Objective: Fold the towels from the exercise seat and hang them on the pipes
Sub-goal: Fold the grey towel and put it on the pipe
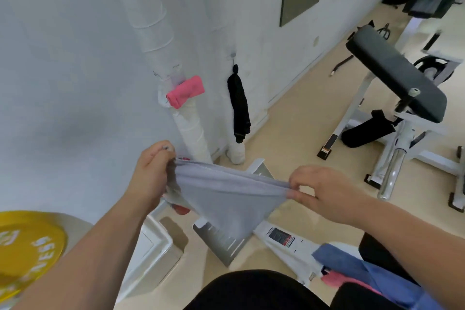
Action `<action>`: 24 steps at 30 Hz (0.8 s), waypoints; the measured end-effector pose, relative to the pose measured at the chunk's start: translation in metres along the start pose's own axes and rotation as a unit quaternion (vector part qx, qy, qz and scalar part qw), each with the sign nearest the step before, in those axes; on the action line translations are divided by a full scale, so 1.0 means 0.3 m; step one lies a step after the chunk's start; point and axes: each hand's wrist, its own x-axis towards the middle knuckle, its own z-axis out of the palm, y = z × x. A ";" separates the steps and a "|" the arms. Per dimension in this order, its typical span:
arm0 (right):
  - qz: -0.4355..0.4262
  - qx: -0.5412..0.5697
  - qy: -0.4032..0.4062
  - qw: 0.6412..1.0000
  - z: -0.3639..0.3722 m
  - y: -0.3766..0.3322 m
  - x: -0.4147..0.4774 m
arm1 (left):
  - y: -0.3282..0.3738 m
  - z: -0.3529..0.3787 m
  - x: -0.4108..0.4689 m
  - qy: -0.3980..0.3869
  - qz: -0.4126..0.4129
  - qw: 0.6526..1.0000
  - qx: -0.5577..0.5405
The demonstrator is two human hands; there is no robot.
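The left hand [151,171] and the right hand [324,191] are each pinching an end of the grey towel [226,199]. Each grip is closing on the towel's upper edge and stretching it taut in the air, while its lower edge is hanging free. Ahead, a folded pink towel [185,92] is sitting on the wrapped pipe [193,133], with a black cloth [239,106] hanging just beside it. A blue towel [357,267] is lying at the lower right. Open floor [289,133] is showing between the pipe and the padded bench [395,75].
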 end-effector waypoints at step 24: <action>0.191 0.566 0.101 0.796 -0.177 0.098 -0.012 | 0.033 0.164 -0.151 0.105 -0.115 0.977 -0.148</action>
